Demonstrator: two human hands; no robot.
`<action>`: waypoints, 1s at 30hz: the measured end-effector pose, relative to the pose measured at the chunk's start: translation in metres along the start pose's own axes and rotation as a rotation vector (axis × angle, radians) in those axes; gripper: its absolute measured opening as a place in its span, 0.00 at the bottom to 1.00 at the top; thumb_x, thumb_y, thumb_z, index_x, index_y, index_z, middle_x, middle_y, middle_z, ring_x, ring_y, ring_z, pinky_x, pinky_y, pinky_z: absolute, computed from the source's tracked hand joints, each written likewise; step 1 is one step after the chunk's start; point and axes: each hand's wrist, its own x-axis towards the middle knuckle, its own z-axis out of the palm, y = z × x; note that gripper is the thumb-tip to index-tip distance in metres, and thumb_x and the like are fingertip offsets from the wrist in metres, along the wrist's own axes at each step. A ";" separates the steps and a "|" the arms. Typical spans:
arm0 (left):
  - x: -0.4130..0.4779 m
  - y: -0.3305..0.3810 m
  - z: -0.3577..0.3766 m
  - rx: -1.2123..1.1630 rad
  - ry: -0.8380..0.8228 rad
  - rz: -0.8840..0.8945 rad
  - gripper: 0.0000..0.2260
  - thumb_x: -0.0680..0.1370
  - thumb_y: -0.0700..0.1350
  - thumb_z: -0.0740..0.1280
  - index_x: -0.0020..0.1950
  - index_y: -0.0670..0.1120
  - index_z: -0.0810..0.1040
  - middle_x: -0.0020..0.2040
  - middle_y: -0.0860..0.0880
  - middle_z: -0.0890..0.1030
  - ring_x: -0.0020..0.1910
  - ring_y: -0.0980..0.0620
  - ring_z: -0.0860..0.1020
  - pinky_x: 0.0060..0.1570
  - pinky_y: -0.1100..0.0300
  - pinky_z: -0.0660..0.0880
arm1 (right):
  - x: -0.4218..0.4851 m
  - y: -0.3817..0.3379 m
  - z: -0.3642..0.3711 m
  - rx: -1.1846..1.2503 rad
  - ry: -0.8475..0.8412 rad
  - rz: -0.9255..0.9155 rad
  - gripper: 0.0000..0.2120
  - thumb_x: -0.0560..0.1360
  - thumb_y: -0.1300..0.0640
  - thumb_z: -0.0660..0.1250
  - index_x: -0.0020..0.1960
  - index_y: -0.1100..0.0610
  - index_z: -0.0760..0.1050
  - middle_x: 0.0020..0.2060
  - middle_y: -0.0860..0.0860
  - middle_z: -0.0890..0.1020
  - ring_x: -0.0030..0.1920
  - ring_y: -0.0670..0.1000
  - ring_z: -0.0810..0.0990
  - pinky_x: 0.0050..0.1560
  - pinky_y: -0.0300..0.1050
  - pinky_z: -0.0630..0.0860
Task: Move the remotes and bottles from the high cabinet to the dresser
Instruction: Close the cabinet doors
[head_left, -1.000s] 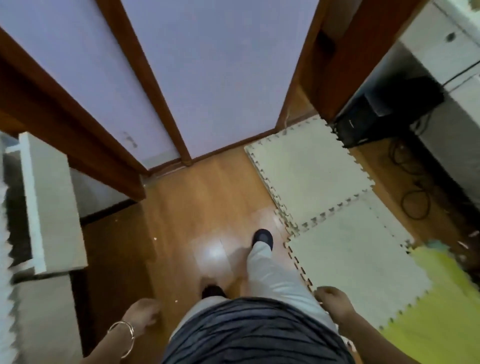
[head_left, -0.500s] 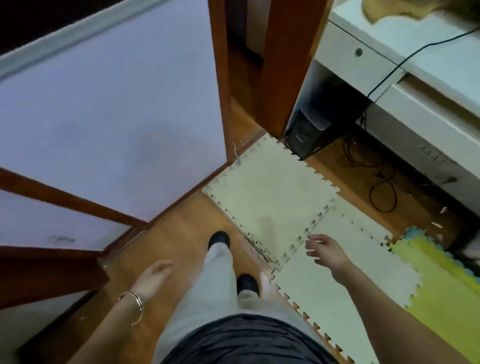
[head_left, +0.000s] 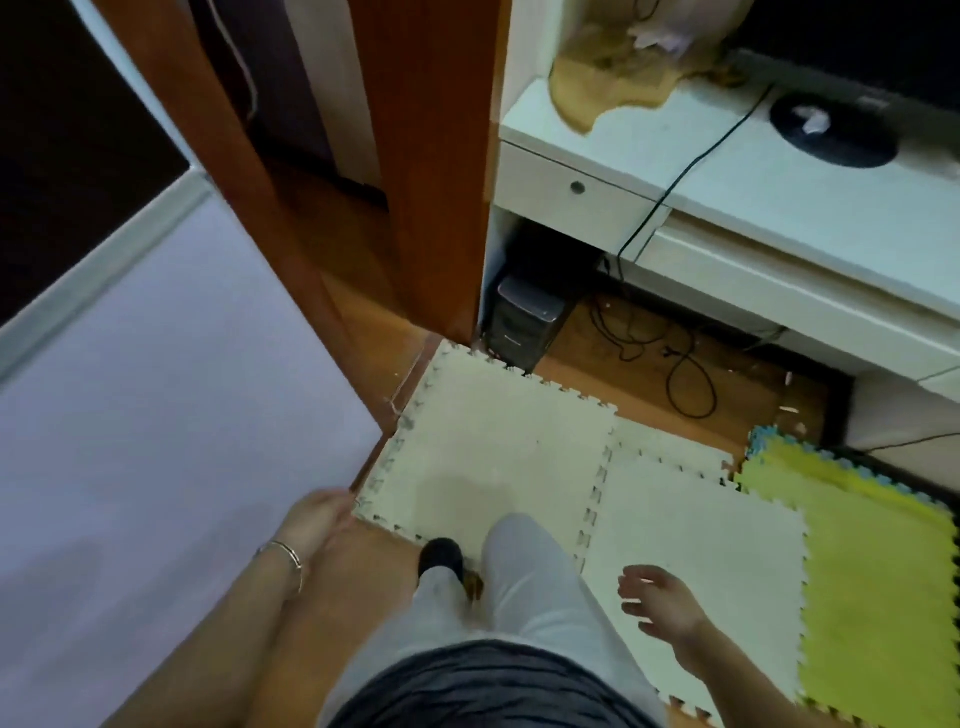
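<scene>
— Hands first: what are they carrying?

— Nothing. The left hand (head_left: 317, 522) hangs loosely curled by the pale door panel (head_left: 156, 415); the right hand (head_left: 660, 603) is spread wide over the foam mats (head_left: 493, 457), probably for balance mid-stride.

— And the remotes and bottles?

— None in view, nor the high cabinet. Only the white bench (head_left: 779, 202) shows, so this looks like walking between loads.

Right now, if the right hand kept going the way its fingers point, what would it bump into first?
Probably the person's own grey trouser leg. The right hand is open and empty, fingers pointing left toward that leg, with only cream floor mat below. Depth is unclear, so it might pass in front.
</scene>
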 end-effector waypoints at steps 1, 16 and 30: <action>0.005 0.015 0.004 -0.025 -0.020 0.017 0.08 0.77 0.39 0.61 0.55 0.44 0.74 0.43 0.46 0.78 0.40 0.52 0.76 0.37 0.63 0.74 | -0.002 -0.006 0.000 0.032 0.002 -0.007 0.09 0.76 0.61 0.63 0.56 0.60 0.73 0.47 0.58 0.77 0.41 0.54 0.75 0.36 0.42 0.67; 0.070 0.118 0.068 0.125 -0.178 -0.217 0.12 0.73 0.38 0.67 0.50 0.53 0.79 0.53 0.39 0.77 0.41 0.54 0.73 0.30 0.73 0.72 | 0.062 -0.182 -0.064 0.060 -0.004 0.031 0.04 0.78 0.61 0.59 0.46 0.60 0.71 0.34 0.55 0.74 0.34 0.52 0.70 0.33 0.39 0.60; 0.140 0.254 0.092 0.212 -0.219 -0.106 0.04 0.77 0.35 0.62 0.48 0.40 0.76 0.42 0.43 0.75 0.36 0.52 0.71 0.37 0.61 0.73 | 0.082 -0.303 -0.073 0.115 0.083 -0.029 0.05 0.76 0.60 0.62 0.51 0.59 0.74 0.39 0.54 0.76 0.40 0.53 0.75 0.46 0.49 0.75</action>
